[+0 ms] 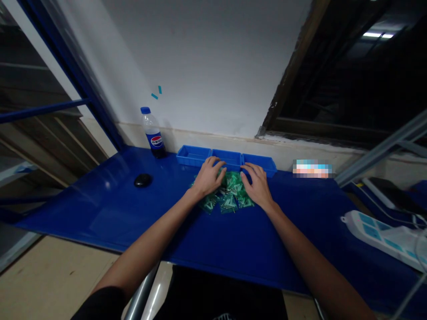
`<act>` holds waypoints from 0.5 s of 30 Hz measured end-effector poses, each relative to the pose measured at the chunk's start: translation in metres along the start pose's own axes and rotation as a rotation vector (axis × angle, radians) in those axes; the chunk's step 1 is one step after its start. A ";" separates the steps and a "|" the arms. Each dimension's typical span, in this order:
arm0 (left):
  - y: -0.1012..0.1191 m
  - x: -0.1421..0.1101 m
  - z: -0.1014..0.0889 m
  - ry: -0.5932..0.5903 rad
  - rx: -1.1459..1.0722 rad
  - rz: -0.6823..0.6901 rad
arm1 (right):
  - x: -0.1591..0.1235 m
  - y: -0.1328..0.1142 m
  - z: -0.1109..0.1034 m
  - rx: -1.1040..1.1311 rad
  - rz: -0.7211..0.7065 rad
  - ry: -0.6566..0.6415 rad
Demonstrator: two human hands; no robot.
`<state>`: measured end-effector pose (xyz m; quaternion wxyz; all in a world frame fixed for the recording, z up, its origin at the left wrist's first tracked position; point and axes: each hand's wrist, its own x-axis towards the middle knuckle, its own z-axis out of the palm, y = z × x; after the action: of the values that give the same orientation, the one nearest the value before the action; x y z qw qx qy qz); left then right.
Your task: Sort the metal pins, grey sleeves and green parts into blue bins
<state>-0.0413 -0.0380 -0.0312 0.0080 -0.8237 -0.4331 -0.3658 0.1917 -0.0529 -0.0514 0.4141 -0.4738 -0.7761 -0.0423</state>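
Observation:
A pile of small clear bags (228, 202) lies on the blue table, with pale green wall plugs and what look like metal screws inside. My left hand (209, 177) rests over the pile's left side, fingers apart and curved. At the right side of the pile is my right hand (256, 183), its fingers spread and bent, the thumb by the bags. Neither hand visibly grips a bag. Just behind the fingers stand three joined blue trays (194, 153) in a row against the wall; my fingertips partly cover the middle and right ones.
A cola bottle (155, 138) with a blue cap stands at the back left, and a black rounded object (143, 180) lies nearer. On the right is a white power strip (380, 233) with cables. The blue table (213, 253) ends at my lap.

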 end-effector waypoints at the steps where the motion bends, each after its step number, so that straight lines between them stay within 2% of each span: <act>1: -0.005 0.001 0.000 0.009 -0.029 0.009 | 0.000 0.001 -0.001 0.018 0.003 0.017; 7: -0.017 -0.013 -0.008 0.022 -0.119 -0.016 | -0.008 0.002 -0.009 0.076 -0.046 0.029; 15: 0.000 -0.017 -0.006 -0.003 -0.071 0.078 | -0.013 0.004 -0.011 0.078 -0.060 0.023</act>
<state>-0.0506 -0.0520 -0.0368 -0.0078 -0.8403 -0.3874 -0.3791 0.2040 -0.0645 -0.0547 0.4397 -0.4333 -0.7861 -0.0300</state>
